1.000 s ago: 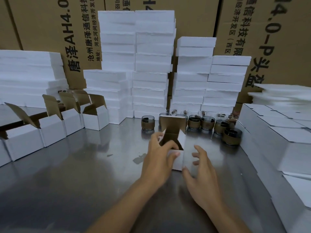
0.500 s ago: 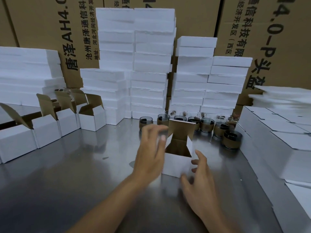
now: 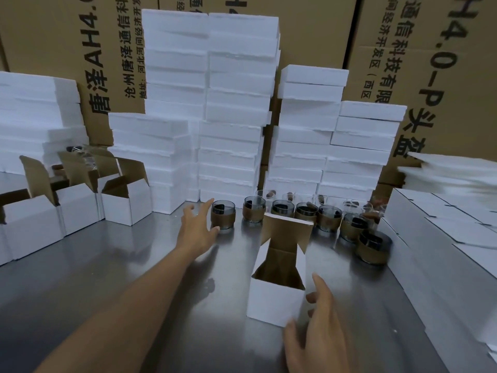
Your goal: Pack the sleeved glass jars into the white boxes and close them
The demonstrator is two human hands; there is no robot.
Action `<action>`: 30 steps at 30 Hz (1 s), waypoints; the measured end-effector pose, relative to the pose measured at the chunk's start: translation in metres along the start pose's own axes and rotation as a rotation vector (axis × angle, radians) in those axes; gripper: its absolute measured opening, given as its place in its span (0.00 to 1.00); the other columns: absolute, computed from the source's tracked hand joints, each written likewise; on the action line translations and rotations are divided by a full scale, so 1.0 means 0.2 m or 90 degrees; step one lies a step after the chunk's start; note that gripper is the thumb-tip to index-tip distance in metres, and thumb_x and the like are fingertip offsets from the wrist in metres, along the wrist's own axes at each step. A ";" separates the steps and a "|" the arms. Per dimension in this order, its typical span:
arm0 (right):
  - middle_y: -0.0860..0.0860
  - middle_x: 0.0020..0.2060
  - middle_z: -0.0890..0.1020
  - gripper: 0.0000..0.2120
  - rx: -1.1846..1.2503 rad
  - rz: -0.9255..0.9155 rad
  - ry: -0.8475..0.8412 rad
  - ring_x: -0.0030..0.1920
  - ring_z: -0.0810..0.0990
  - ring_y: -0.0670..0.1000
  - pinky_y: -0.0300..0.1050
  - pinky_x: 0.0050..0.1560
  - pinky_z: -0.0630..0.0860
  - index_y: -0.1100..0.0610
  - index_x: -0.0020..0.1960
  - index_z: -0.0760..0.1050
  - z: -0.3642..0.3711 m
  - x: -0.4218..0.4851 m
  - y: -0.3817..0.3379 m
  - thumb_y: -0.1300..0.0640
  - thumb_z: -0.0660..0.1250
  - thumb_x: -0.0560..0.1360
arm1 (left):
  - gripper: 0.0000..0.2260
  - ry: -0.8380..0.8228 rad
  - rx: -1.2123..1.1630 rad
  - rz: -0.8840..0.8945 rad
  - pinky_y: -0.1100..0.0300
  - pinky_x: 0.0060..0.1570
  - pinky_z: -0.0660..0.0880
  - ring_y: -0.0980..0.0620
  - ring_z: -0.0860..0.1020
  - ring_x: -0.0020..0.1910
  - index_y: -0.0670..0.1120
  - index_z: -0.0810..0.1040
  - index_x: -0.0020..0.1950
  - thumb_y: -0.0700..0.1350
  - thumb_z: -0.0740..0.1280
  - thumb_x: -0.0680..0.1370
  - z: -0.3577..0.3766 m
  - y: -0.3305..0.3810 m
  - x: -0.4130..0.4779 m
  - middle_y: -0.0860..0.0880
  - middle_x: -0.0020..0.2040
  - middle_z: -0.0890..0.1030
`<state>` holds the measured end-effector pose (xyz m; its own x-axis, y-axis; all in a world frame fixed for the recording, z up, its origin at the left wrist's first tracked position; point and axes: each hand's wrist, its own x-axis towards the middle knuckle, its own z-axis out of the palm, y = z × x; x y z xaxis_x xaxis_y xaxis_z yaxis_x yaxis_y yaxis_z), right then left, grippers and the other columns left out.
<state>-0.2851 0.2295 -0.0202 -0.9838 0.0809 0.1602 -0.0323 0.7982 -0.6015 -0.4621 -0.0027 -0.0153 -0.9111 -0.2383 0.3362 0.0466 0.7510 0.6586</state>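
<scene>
An open white box (image 3: 274,300) with its brown-lined lid flap raised stands on the steel table in front of me. My right hand (image 3: 320,343) is at its right side, fingers spread and touching the wall. A row of several glass jars in brown sleeves (image 3: 304,211) lines the back of the table. My left hand (image 3: 197,226) reaches out with straight fingers to the leftmost sleeved jar (image 3: 222,214), right beside it and holding nothing.
Open white boxes (image 3: 126,200) with raised flaps stand at the left. Stacks of white foam slabs (image 3: 236,103) rise behind the jars. Closed white boxes (image 3: 441,238) fill the right side. Large cardboard cartons (image 3: 430,49) form the back wall.
My left hand has left the open box and stretched forward and left to the leftmost jar. The right hand stays by the box's right side.
</scene>
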 end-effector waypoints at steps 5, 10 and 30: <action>0.45 0.67 0.64 0.44 0.030 0.026 -0.037 0.63 0.68 0.45 0.37 0.63 0.67 0.47 0.74 0.41 0.02 0.06 0.05 0.48 0.69 0.71 | 0.20 -0.034 0.035 0.023 0.48 0.67 0.63 0.40 0.59 0.71 0.55 0.67 0.70 0.48 0.64 0.78 0.04 0.01 0.11 0.39 0.72 0.57; 0.44 0.69 0.61 0.43 0.007 0.022 -0.040 0.65 0.67 0.44 0.34 0.64 0.65 0.48 0.74 0.39 0.00 0.06 0.04 0.47 0.68 0.73 | 0.09 -0.038 0.023 0.048 0.52 0.62 0.68 0.41 0.70 0.60 0.47 0.75 0.57 0.46 0.65 0.78 0.04 0.05 0.11 0.40 0.63 0.68; 0.50 0.65 0.69 0.33 0.007 -0.100 0.188 0.62 0.69 0.49 0.44 0.61 0.68 0.54 0.74 0.51 -0.06 -0.19 -0.07 0.53 0.64 0.75 | 0.07 -0.008 -0.497 0.073 0.65 0.40 0.73 0.53 0.79 0.49 0.55 0.78 0.38 0.45 0.71 0.73 -0.43 0.39 -0.90 0.51 0.49 0.79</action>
<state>-0.2448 0.2228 -0.0096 -0.8731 0.1280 0.4705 -0.1830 0.8084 -0.5594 -0.2584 0.0455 0.0326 -0.8873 -0.1749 0.4267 0.4111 0.1192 0.9038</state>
